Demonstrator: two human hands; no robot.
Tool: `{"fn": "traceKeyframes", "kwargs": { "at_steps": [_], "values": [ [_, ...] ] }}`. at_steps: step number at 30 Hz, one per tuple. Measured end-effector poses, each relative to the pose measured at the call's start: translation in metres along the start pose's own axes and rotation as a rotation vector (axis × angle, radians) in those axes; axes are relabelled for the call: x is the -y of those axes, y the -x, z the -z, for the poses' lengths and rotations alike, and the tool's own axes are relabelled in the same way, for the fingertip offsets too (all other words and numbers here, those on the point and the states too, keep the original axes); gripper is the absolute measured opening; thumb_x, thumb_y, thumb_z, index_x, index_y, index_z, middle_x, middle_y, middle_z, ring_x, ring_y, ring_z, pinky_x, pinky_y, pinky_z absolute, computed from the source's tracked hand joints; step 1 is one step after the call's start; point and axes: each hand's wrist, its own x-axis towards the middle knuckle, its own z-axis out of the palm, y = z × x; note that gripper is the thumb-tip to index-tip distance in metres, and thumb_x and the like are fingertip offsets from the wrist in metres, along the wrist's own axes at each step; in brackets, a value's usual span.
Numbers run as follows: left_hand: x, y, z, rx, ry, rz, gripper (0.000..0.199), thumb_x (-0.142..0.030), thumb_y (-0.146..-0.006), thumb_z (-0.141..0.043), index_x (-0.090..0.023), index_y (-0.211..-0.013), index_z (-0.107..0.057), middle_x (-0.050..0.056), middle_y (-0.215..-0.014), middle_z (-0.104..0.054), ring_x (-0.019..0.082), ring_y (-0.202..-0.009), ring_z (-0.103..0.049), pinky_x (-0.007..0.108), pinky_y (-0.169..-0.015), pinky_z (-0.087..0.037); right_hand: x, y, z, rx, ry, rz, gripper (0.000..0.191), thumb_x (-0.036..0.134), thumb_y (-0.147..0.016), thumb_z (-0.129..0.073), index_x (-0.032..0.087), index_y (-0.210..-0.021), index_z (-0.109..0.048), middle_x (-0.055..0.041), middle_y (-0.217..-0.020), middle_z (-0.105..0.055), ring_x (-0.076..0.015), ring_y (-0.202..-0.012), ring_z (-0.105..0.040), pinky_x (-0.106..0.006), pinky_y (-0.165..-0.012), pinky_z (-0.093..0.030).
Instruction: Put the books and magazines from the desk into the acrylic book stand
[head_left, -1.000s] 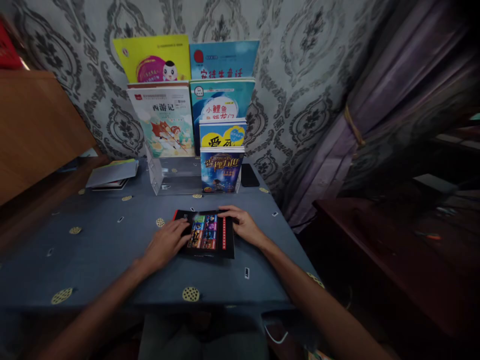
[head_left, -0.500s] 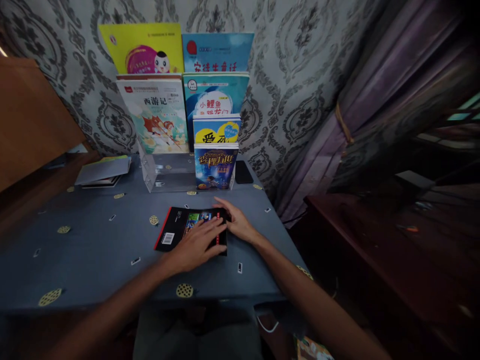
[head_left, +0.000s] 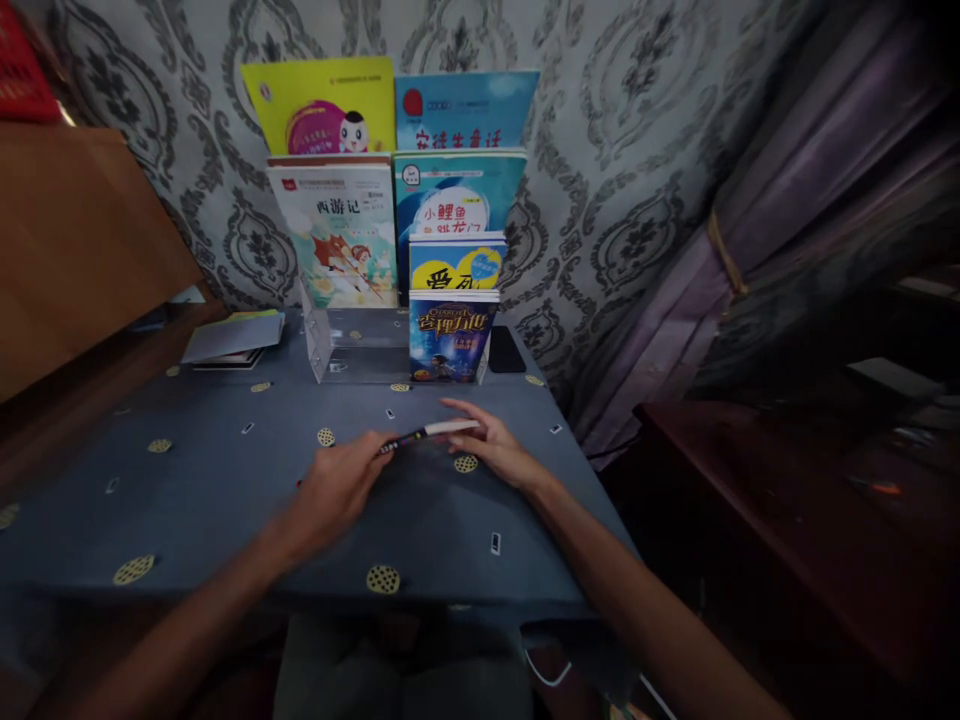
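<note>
Book (head_left: 424,434) now edge-on, apparently half-hidden

Looks like a home, study corner: ornate wallpaper (head_left: 600,150), tied-back purple curtain (head_left: 675,340), desk (head_left: 202,500) with printed cover against the wall, illustrated books (head_left: 341,240) in clear rack (head_left: 360,368).

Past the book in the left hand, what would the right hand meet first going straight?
The right hand would likely meet the lower front of the clear bookstand; depth is unclear.
</note>
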Motion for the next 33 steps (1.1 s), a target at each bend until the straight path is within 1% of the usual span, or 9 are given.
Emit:
{"fn": "traceKeyframes", "kwargs": {
  "at_steps": [5,8,11,14,20,24,27,30,33],
  "values": [
    [-0.007,-0.024,0.029,-0.251,0.473,0.305,0.027,-0.043,-0.093,-0.052,-0.018,-0.098,-0.063,0.001,-0.087,-0.07,0.015,-0.076,-0.064,0.024,-0.07,-0.053,0.005,0.004,-0.004,0.131,-0.174,-0.05,0.046,0.047,-0.076,-0.08,0.02,-0.11,-0.067,-0.0087,-0.099,-0.077,-0.0215,-0.09,-0.074,-0.032,-0.077,-0.058],
    [0.018,-0.033,0.02,-0.286,0.851,0.471,0.037,-0.048,-0.087,-0.059,-0.018,-0.107,-0.059,0.004,-0.096,-0.072,0.017,-0.078,-0.067,0.03,-0.073,-0.056,0.007,0.005,-0.004,0.151,-0.225,-0.068,0.052,0.048,-0.078,-0.078,0.022,-0.12,-0.065,-0.0088,-0.101,-0.076,-0.0203,-0.09,-0.074,-0.033,-0.079,-0.057],
    [0.053,-0.029,-0.002,-0.179,0.988,0.651,0.046,-0.047,-0.079,-0.065,-0.018,-0.114,-0.055,0.005,-0.092,-0.072,0.019,-0.075,-0.069,0.035,-0.072,-0.057,0.01,0.004,-0.004,0.115,-0.213,-0.085,0.048,0.047,-0.082,-0.075,0.021,-0.121,-0.065,-0.0096,-0.102,-0.076,-0.0201,-0.091,-0.073,-0.033,-0.081,-0.057],
    [0.083,-0.015,-0.021,-0.068,0.755,0.682,0.047,-0.044,-0.081,-0.061,-0.018,-0.119,-0.051,0.004,-0.086,-0.07,0.022,-0.077,-0.068,0.039,-0.073,-0.057,0.01,0.003,0.0,0.048,-0.153,-0.087,0.042,0.046,-0.084,-0.072,0.021,-0.118,-0.066,-0.0103,-0.102,-0.076,-0.02,-0.089,-0.073,-0.033,-0.079,-0.057],
    [0.103,0.002,-0.027,-0.053,-0.219,0.348,0.027,-0.027,-0.092,-0.048,-0.019,-0.115,-0.06,0.009,-0.103,-0.062,0.025,-0.1,-0.06,0.043,-0.093,-0.049,0.0,0.0,-0.004,-0.032,0.111,-0.006,0.038,0.047,-0.089,-0.065,0.02,-0.115,-0.068,-0.0095,-0.1,-0.077,-0.0206,-0.088,-0.073,-0.034,-0.077,-0.057],
    [0.114,-0.002,-0.038,-0.048,-0.261,0.233,0.034,-0.022,-0.094,-0.043,-0.018,-0.127,-0.054,0.011,-0.119,-0.062,0.025,-0.111,-0.057,0.044,-0.099,-0.047,-0.005,-0.015,-0.045,0.007,0.576,0.207,0.024,0.028,-0.092,-0.057,0.021,-0.11,-0.071,-0.0079,-0.11,-0.075,-0.0227,-0.103,-0.069,-0.04,-0.095,-0.052],
    [0.127,-0.002,-0.053,-0.077,-0.207,0.231,0.048,-0.018,-0.093,-0.042,-0.015,-0.141,-0.041,0.015,-0.132,-0.059,0.027,-0.12,-0.055,0.046,-0.101,-0.046,-0.008,-0.037,-0.084,0.191,0.848,0.312,0.036,0.017,-0.092,-0.053,0.017,-0.127,-0.063,-0.0115,-0.126,-0.068,-0.0233,-0.121,-0.061,-0.042,-0.106,-0.047],
    [0.136,0.003,-0.062,-0.054,-0.17,0.246,0.05,-0.017,-0.093,-0.039,-0.014,-0.143,-0.037,0.017,-0.136,-0.057,0.027,-0.125,-0.054,0.047,-0.102,-0.047,-0.015,-0.059,-0.107,0.278,1.021,0.269,0.052,0.023,-0.092,-0.057,0.007,-0.141,-0.049,-0.0211,-0.147,-0.05,-0.0286,-0.139,-0.045,-0.045,-0.116,-0.037],
    [0.136,0.006,-0.063,-0.032,-0.18,0.241,0.048,-0.019,-0.094,-0.038,-0.014,-0.142,-0.039,0.017,-0.137,-0.057,0.027,-0.127,-0.053,0.047,-0.105,-0.045,-0.026,-0.069,-0.104,0.261,1.094,0.214,0.061,0.032,-0.095,-0.056,0.004,-0.147,-0.04,-0.0236,-0.155,-0.038,-0.0308,-0.146,-0.034,-0.048,-0.121,-0.029]
  ]
}}
